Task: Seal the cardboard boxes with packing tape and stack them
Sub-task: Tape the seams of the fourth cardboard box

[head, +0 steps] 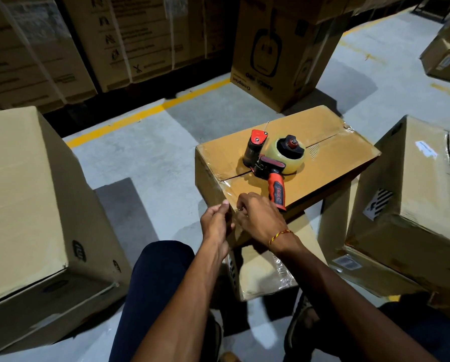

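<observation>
Pressing tape at the box corner, frame centre.
Left hand (216, 220) and right hand (257, 218) curled on the cardboard box (331, 163) edge; grip itself hard to make out; tape dispenser (273, 163) lying on top.

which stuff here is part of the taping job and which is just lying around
In the job:
- centre box
- tape dispenser lying on it
- left hand and right hand at its near corner

Lying about:
- big box
- printed carton

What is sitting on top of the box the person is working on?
A tape dispenser lies on the box, across its centre seam. Both hands work at the near corner, left hand, right hand. Whatever the box contains is hidden.
</observation>
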Demonstrator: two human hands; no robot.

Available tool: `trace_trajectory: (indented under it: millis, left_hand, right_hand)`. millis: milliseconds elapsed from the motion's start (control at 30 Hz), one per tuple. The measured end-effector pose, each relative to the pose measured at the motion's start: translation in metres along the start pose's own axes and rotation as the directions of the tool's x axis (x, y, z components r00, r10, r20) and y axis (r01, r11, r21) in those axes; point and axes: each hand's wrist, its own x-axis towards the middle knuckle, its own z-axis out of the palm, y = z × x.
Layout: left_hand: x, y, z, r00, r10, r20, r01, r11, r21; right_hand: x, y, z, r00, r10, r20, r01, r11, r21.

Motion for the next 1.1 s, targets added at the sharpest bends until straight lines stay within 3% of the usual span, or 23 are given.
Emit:
trace_trajectory:
  millis: [133, 500, 733, 833, 900, 967, 1033, 1100]
  left_hand:
    - [0.004, -0.003, 0.000, 0.996, -0.084, 0.031, 0.087, 0.991, -0.099]
    - [0.011, -0.016, 0.000, 0.991, 0.129, -0.024, -0.131, 0.988, -0.078]
    - [0.010, -0.017, -0.002, 0.991, 0.133, -0.020, -0.135, 0.987, -0.084]
    - [0.012, -0.021, -0.005, 0.992, 0.115, -0.057, -0.114, 0.993, 0.025]
    - [0.008, -0.023, -0.007, 0.970, 0.210, -0.124, -0.183, 0.963, 0.200]
    - [0.002, -0.018, -0.007, 0.903, 0.388, -0.182, -0.314, 0.888, 0.335]
    - [-0.005, -0.008, -0.006, 0.831, 0.521, -0.192, -0.443, 0.831, 0.336]
    - [-0.011, 0.005, -0.003, 0.803, 0.571, -0.171, -0.514, 0.809, 0.284]
  right_hand:
    - [0.007, 0.000, 0.008, 0.999, 0.035, -0.022, -0.034, 0.999, 0.032]
    - [0.005, -0.004, 0.034, 0.997, 0.023, -0.067, -0.025, 0.999, -0.029]
    - [0.004, -0.006, 0.032, 0.999, 0.049, -0.023, -0.048, 0.999, 0.025]
    - [0.005, -0.007, 0.031, 0.997, 0.077, -0.014, -0.077, 0.996, 0.034]
    - [0.008, -0.008, 0.030, 0.996, 0.093, 0.005, -0.093, 0.995, 0.039]
    - [0.011, -0.007, 0.028, 0.994, 0.109, 0.019, -0.110, 0.992, 0.061]
    - [0.015, -0.003, 0.025, 0.990, 0.137, 0.042, -0.141, 0.983, 0.116]
    - [0.021, 0.001, 0.020, 0.982, 0.169, 0.087, -0.182, 0.970, 0.162]
